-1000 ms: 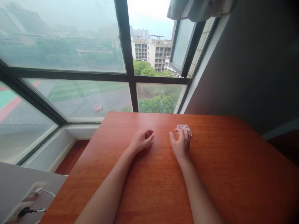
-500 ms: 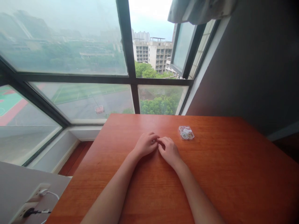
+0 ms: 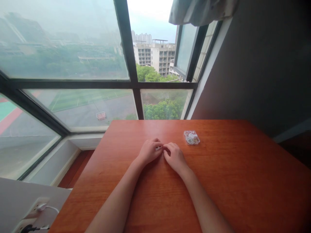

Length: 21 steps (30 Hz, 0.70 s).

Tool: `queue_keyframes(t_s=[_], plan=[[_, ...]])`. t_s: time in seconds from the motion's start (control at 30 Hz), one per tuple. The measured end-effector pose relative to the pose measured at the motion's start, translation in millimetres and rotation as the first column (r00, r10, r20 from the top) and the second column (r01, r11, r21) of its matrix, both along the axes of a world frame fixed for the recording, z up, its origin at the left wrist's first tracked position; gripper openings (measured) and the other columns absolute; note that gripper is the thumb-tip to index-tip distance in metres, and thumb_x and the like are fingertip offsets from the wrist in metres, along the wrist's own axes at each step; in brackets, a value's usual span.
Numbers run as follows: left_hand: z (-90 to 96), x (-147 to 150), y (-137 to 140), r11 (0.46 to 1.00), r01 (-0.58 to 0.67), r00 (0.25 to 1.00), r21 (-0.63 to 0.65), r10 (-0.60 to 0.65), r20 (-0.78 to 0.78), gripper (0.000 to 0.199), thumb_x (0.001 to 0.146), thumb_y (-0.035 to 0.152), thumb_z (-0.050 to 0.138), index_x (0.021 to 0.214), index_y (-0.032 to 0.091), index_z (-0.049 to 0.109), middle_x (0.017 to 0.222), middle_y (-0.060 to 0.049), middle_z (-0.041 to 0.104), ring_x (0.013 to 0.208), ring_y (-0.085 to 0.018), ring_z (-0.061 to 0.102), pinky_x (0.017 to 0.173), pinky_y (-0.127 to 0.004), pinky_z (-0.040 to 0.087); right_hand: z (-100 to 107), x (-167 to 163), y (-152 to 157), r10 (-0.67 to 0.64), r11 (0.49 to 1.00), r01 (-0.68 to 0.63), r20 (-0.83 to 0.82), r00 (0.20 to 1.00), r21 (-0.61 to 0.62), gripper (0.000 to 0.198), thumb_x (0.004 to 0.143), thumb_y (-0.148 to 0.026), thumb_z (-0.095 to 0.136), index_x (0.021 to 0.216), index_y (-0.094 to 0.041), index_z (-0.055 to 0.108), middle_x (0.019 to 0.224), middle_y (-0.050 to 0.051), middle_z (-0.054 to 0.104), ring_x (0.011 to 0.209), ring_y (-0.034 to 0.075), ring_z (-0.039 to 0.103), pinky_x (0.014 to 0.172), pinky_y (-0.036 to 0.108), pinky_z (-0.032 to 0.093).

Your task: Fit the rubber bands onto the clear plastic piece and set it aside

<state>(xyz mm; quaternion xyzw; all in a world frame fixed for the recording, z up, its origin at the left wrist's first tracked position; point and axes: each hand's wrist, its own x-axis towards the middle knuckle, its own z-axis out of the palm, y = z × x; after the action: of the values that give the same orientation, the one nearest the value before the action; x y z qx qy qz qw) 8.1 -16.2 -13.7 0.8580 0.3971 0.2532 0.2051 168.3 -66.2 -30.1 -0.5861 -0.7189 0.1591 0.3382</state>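
Note:
My left hand (image 3: pixel 151 151) rests over the middle of the wooden table, its fingers curled and pinched around something small and whitish that I cannot make out. Close against it, my right hand (image 3: pixel 174 155) is also closed, thumb and fingertips pressed together where the two hands meet. Whatever lies between the fingertips is mostly hidden. Beyond my right hand, to the right, sits a small clear plastic box (image 3: pixel 191 137) with several small pale and coloured pieces inside; neither hand touches it.
The reddish-brown table (image 3: pixel 230 174) reaches up to a large dark-framed window (image 3: pixel 102 84), with one pane open at the right. A wall socket with plugs (image 3: pixel 39 208) is at the lower left. A dark grey wall (image 3: pixel 257 71) stands on the right.
The whole view has shifted slightly, so things sit a little further left. My hands stay together, and the fingers have moved only slightly at the pinch.

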Motion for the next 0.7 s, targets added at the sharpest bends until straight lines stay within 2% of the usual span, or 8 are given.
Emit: queue_keyframes(t_s=[0.7], plan=[[-2.8,0.4,1.1,1.0,-0.01,1.0,-0.002,0.01,0.003,0.019,0.082,0.02,0.058,0.088,0.023,0.076,0.086,-0.002,0.065,0.073,-0.013,0.057,0.067,-0.022,0.041,-5.5,1.0,1.7,0.016,1.0,-0.015,-0.037,0.999,0.007,0.023,0.081,-0.012,0.053,0.096,-0.023,0.066,0.093,0.004,0.065,0.092,0.022,0.056,0.085,0.034,0.046]])
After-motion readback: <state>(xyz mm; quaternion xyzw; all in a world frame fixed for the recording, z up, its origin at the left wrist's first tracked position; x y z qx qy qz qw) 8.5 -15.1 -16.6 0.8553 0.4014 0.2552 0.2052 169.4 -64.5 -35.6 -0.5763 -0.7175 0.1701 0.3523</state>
